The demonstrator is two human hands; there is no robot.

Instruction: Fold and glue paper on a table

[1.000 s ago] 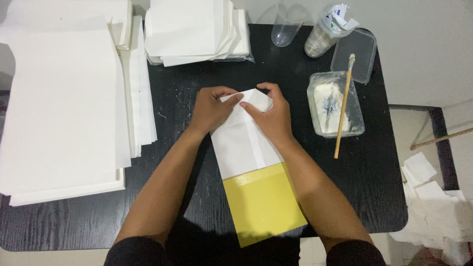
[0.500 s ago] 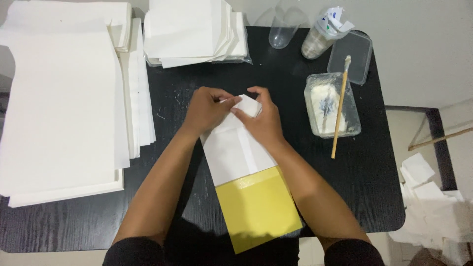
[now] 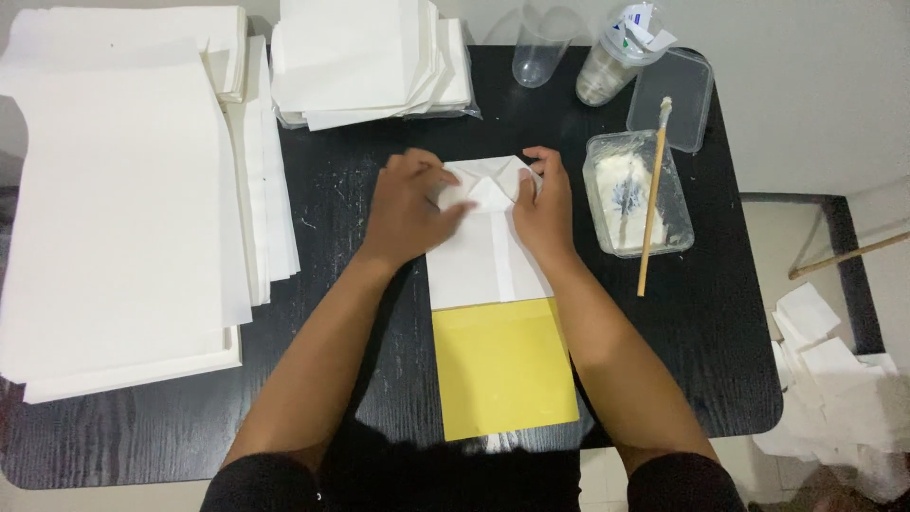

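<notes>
Two hands press the white paper bag (image 3: pixel 485 248) at mid-table, its lower end over the yellow sheet (image 3: pixel 502 368); left hand (image 3: pixel 409 209) lies flat on the folded end, gripping nothing; right hand (image 3: pixel 544 210) pins the right corner; we would crease the flaps firmly and symmetrically, clear of the glue tub (image 3: pixel 637 192).
</notes>
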